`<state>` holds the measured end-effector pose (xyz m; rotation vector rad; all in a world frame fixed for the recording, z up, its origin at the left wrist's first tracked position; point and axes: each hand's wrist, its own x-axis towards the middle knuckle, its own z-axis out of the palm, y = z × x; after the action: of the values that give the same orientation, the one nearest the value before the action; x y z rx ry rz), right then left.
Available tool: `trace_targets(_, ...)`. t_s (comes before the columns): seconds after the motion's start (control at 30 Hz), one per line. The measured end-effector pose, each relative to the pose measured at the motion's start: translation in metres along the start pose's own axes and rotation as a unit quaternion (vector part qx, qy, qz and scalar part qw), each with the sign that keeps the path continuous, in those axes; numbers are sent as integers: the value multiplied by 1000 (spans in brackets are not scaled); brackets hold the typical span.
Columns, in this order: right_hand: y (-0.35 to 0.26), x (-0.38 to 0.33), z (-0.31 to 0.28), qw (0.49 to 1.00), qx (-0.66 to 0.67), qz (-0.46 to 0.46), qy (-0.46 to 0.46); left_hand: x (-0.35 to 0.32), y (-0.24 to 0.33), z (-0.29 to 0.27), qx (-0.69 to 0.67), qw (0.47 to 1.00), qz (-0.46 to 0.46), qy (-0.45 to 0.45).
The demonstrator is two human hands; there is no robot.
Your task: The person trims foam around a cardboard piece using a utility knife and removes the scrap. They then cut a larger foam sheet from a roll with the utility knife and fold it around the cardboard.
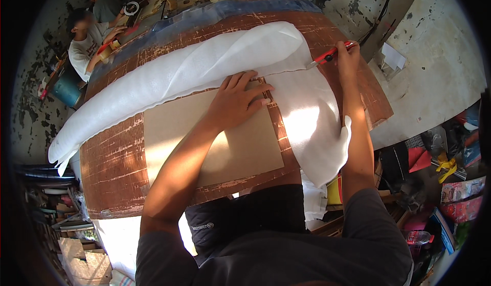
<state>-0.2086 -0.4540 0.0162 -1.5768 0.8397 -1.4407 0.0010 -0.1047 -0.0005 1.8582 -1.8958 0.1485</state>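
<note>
My right hand (349, 61) is closed around a red utility knife (327, 57). Its blade tip meets the right edge of a white foam sheet, where a straight cut line runs leftward. Above that line the foam is rolled into a long white roll (174, 66) lying across the board. Below it a loose foam flap (307, 117) hangs over the near edge and curls up against my right forearm. My left hand (239, 98) lies flat with fingers spread, on a brown cardboard sheet (240, 148), its fingertips at the roll's lower edge.
The scarred brown board (110, 158) forms the work surface, with clear plastic film (204, 17) along its far side. Two people sit at the far left, one (84, 43) holding a tape roll. Clutter, including a plastic bottle (418, 237), fills the floor at lower right.
</note>
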Motion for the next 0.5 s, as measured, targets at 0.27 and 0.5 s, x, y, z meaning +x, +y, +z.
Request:
trace_targets(0.27, 19, 12, -8, 994, -70, -34, 72, 0, 0, 2, -1, 1000, 13, 24)
trace_targets(0.5, 34, 20, -13, 992, 54, 36, 106, -1, -1, 2, -28, 999, 3, 22)
